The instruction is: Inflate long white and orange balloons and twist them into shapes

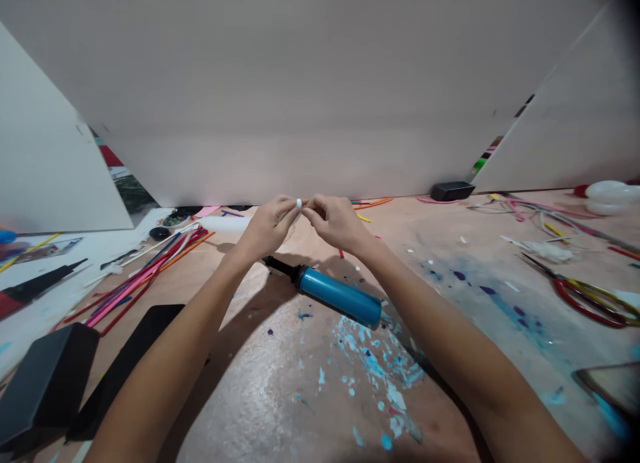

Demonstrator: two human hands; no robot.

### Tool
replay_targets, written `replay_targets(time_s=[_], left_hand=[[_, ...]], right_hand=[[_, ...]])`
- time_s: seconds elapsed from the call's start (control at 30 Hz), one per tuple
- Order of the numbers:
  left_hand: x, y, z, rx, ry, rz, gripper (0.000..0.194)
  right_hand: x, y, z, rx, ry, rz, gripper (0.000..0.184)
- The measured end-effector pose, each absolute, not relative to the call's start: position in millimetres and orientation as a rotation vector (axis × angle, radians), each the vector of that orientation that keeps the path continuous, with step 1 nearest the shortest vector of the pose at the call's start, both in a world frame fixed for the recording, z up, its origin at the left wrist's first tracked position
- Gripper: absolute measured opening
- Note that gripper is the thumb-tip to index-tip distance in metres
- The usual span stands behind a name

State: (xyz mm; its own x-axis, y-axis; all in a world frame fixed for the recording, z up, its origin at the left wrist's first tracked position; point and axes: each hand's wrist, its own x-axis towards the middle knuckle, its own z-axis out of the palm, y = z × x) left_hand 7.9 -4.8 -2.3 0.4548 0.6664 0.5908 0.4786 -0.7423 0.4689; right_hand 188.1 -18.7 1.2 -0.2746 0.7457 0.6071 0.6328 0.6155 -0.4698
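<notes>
My left hand [270,224] and my right hand [336,221] meet above the table, fingers pinched together on a small white balloon end [299,203] held between them. Under my forearms lies a blue hand pump [336,295] with a black nozzle, resting on the paint-stained tabletop [280,383]. A white inflated balloon piece [225,223] lies just left of my left hand.
A bundle of long uninflated balloons [145,273] in pink, red, orange lies at left, with black boxes [47,383] nearer. Red-handled scissors [585,296] and loose balloons lie at right. A small black box [453,191] stands by the white boards [300,96] at the back.
</notes>
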Motion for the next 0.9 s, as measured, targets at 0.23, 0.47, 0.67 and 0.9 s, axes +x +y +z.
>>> replay_targets(time_s=[0.23,0.47,0.67,0.9], left_hand=[[2.2,-8.9,-3.4,2.858,1.403,1.167,0.022],[-0.5,-6.6,-7.5,2.721,1.233,1.134,0.025],[-0.9,-9.6,-4.8,2.808,1.074,0.869,0.044],[-1.2,-12.0,-1.6,2.744,1.158,0.986,0.027]], right_hand=[[181.7,-26.7,6.0,-1.223,-2.094,0.204,0.024],[182.7,-28.5,9.1,-1.206,-2.111,0.284,0.022],[188.5,-18.7,1.8,-1.242,-2.094,0.3,0.024],[183.3,-25.4,7.5,-1.272,-2.123,0.312,0.026]])
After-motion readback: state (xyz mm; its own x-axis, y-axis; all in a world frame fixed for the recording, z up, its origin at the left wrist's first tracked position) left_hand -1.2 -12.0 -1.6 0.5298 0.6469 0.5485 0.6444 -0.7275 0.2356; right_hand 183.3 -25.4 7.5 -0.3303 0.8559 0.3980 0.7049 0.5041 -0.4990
